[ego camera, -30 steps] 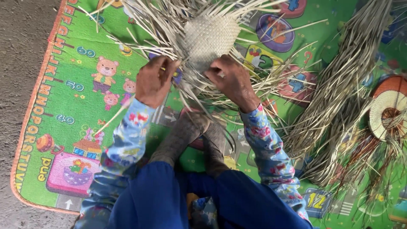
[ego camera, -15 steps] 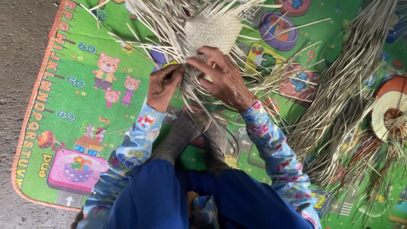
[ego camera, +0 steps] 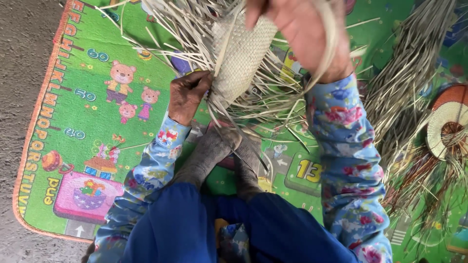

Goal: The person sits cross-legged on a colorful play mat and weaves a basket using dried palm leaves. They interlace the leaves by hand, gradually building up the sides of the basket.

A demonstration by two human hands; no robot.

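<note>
Raised since before, my right hand point(ego camera: 302, 34) draws strands; left hand point(ego camera: 187, 95) clamps the light, pliable woven panel point(ego camera: 241, 56) edge

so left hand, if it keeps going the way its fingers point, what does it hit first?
The left hand points right, and its fingers already touch the edge of the woven panel and its loose strips. So it meets that weave first. Depth beyond is unclear.

Left hand point(ego camera: 187, 95) low, fingers curled shut, right hand point(ego camera: 300, 34) raised, gripping, both forearms extended
</note>
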